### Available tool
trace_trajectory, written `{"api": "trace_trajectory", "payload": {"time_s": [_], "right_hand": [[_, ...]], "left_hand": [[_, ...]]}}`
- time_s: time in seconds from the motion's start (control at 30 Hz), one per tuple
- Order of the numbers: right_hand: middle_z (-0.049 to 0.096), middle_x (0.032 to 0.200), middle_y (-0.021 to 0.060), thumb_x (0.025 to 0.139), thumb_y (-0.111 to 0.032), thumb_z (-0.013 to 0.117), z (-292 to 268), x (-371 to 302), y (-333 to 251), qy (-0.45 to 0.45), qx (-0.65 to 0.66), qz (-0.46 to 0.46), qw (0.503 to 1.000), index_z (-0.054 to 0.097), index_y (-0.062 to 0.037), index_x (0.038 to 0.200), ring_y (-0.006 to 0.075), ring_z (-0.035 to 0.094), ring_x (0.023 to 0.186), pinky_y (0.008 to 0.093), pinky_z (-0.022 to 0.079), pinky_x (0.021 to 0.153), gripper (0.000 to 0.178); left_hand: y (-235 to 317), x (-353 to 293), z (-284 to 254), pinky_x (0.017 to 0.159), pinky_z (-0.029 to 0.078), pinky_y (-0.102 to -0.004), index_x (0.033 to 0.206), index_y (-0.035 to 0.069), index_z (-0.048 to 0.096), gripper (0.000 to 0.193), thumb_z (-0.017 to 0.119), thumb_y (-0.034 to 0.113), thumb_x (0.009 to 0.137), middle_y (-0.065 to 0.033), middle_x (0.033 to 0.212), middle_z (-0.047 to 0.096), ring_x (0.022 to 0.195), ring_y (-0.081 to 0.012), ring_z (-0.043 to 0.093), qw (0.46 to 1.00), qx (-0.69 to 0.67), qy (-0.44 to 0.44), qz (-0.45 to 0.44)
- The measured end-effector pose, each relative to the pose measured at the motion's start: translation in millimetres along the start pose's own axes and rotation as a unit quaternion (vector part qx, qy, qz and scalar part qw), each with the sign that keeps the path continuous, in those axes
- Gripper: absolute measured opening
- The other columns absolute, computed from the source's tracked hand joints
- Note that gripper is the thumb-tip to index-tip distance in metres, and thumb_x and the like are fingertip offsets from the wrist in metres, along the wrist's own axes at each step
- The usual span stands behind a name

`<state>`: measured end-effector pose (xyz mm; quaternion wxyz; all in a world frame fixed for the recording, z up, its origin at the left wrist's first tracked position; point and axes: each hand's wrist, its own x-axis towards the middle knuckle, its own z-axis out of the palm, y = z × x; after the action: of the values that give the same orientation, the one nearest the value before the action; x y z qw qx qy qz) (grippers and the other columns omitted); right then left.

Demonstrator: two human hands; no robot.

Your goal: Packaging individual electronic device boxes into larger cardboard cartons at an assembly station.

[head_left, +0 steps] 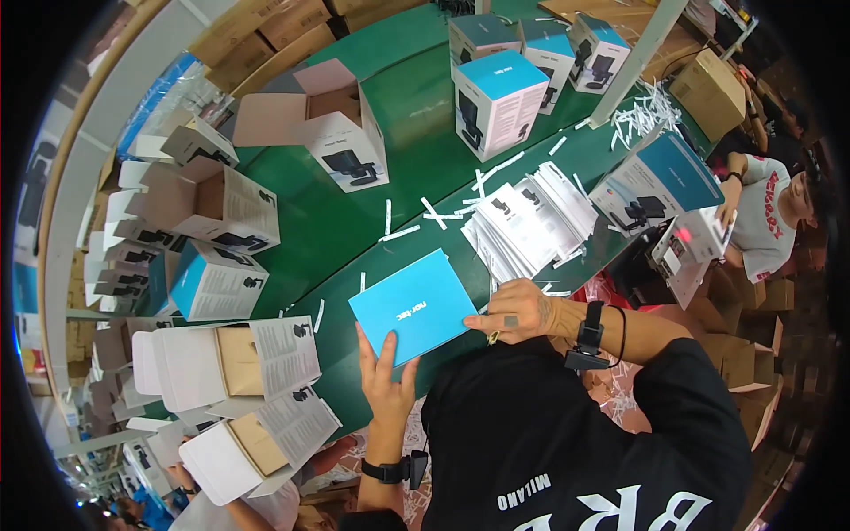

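A blue-topped carton (pixel 416 301) stands before me at the near edge of the green table, seen mostly from above. At its near left side, my left hand (pixel 387 376) grips it, with some fingertips lying over the blue top. My right hand (pixel 521 314) is curled at the right corner, its fingertips pressed against the edge; what lies under them is hidden. Just beyond that hand is a stack of printed leaflets (pixel 536 217), spread unevenly. Narrow white paper strips (pixel 438 215) are scattered beside the stack.
Open cartons (pixel 341 146) stand on the green table (pixel 407 106) and along its left side. Closed blue-topped cartons (pixel 500 102) are grouped at the far side, near a pale post (pixel 633 66). At right, a co-worker (pixel 766 208) handles a carton (pixel 660 181) and papers.
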<state>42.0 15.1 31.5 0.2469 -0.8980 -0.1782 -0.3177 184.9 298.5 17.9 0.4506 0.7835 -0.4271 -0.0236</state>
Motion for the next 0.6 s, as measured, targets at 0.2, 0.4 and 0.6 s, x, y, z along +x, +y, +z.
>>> {"api": "trace_trajectory", "payload": {"time_s": [0.2,0.4,0.6], "right_hand": [[0.045,0.059,-0.0001,0.079,-0.007,0.082,-3.0,14.0,-20.1,0.012,0.002,0.035,0.999,0.074,-0.0084,0.113,0.017,0.048,0.045,0.0313,0.035,0.042,0.034],[0.047,0.062,0.0,0.08,-0.012,0.084,11.5,23.0,-23.1,0.05,-0.004,0.025,0.998,0.074,-0.0085,0.105,0.0167,0.051,0.048,0.0318,0.036,0.043,0.027],[0.052,0.065,0.0,0.083,-0.019,0.084,20.5,12.7,-11.4,0.038,0.024,0.018,0.999,0.074,-0.0116,0.103,0.0175,0.056,0.053,0.0325,0.04,0.045,0.024]], "left_hand": [[45.7,26.5,-29.9,0.118,0.024,-0.0664,0.15,0.013,0.053,0.082,0.086,0.035,0.078,-0.032,0.162,0.03,0.148,-0.0532,0.03,0.963,0.257,-0.048,0.07],[74.6,82.2,-0.9,0.113,0.018,-0.0777,0.157,0.019,0.043,0.097,0.084,0.049,0.074,-0.0274,0.165,0.027,0.15,-0.0525,0.025,0.938,0.298,-0.162,0.071],[65.2,80.2,12.4,0.115,0.015,-0.0765,0.16,0.017,0.038,0.105,0.083,0.056,0.073,-0.0291,0.167,0.021,0.153,-0.0518,0.018,0.911,0.339,-0.226,0.064]]}}
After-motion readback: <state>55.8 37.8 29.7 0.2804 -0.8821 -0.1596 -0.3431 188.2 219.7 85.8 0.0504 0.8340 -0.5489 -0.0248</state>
